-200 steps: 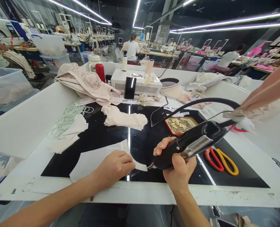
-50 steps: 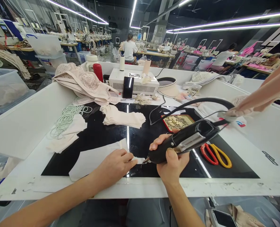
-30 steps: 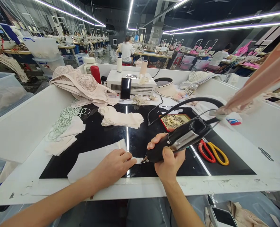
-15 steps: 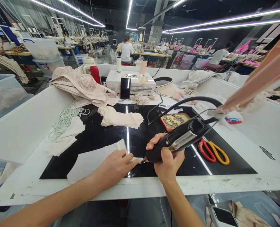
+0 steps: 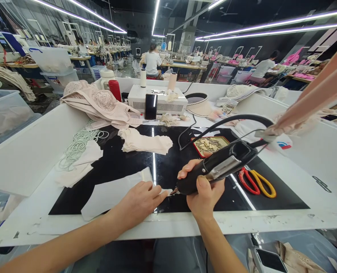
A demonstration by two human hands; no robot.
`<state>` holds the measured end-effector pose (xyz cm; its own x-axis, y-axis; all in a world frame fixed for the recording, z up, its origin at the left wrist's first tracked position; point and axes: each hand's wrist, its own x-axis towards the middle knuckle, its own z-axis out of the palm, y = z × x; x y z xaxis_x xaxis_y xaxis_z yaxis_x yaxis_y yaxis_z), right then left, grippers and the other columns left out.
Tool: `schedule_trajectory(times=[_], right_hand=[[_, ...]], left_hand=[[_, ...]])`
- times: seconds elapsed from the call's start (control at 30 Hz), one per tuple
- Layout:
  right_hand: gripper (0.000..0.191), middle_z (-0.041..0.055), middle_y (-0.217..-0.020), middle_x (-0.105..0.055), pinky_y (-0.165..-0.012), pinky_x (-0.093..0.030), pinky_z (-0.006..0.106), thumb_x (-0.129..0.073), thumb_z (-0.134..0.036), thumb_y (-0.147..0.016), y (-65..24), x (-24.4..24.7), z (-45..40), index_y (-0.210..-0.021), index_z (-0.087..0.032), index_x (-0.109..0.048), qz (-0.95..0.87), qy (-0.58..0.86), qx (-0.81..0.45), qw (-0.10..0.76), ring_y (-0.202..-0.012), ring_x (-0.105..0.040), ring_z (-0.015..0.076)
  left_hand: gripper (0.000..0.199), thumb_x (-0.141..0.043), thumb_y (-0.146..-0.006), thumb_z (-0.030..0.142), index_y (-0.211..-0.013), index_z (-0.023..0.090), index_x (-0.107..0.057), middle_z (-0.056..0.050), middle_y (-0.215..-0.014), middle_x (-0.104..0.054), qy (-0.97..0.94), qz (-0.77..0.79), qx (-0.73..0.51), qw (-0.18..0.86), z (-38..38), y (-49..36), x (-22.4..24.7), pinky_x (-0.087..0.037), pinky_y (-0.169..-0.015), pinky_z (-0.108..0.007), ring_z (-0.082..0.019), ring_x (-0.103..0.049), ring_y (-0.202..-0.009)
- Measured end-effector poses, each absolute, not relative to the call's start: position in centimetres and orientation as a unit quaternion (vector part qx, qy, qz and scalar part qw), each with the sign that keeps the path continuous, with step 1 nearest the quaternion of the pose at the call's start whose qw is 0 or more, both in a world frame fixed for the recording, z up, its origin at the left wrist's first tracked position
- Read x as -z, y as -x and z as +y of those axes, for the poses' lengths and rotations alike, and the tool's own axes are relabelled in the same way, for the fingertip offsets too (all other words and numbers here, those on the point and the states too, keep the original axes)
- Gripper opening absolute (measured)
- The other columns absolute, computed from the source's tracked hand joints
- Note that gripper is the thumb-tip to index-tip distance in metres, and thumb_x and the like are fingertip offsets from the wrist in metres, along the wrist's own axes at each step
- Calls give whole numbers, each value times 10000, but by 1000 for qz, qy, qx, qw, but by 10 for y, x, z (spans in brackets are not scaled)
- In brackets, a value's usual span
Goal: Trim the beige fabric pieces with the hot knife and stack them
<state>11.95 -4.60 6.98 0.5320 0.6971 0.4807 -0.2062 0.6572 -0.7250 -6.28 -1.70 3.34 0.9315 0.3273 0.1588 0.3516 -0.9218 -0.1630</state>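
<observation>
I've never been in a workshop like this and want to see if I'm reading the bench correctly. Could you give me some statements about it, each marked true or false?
1. The right hand holds a black handheld tool. True.
2. The black handheld tool has no cable. False: a black cord arcs from its upper end.
3. The left hand rests on a white sheet. True.
4. Scissors with one red and one yellow handle lie on the black work surface. True.
5. Those scissors are to the left of the white sheet. False: they lie to its right, past the right hand.
</observation>
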Motion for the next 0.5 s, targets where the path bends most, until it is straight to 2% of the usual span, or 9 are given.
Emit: schedule_trajectory(times=[0.2,0.37,0.5], right_hand=[[452,-30,-840,-667,-598,-551,317,-794,-428,-857,-118,-66,-46,-1239,-297,-588,-404,336,-263,809,-623,-622,139],[386,-30,-852,-671,-610,-553,320,-758,-374,-896,-119,-65,-45,-1228,-291,-578,-417,341,-260,801,-630,-634,140],[383,-28,-864,-672,-619,-555,327,-765,-381,-890,-120,-63,-43,-1209,-279,-579,-424,339,-263,797,-634,-636,142]], left_hand=[[478,-534,-977,17,-1436,148,-500,-26,-988,-634,979,-173,66,79,-16,63,-36,-455,-653,-381,-231,-568,-799],[471,-517,-988,21,-1435,171,-507,-33,-972,-645,980,-172,74,65,-15,63,-35,-491,-665,-383,-231,-592,-799],[357,-501,-1046,84,-1376,209,-559,-51,-1031,-677,976,-174,130,-14,-5,71,-40,-564,-751,-355,-210,-648,-874]])
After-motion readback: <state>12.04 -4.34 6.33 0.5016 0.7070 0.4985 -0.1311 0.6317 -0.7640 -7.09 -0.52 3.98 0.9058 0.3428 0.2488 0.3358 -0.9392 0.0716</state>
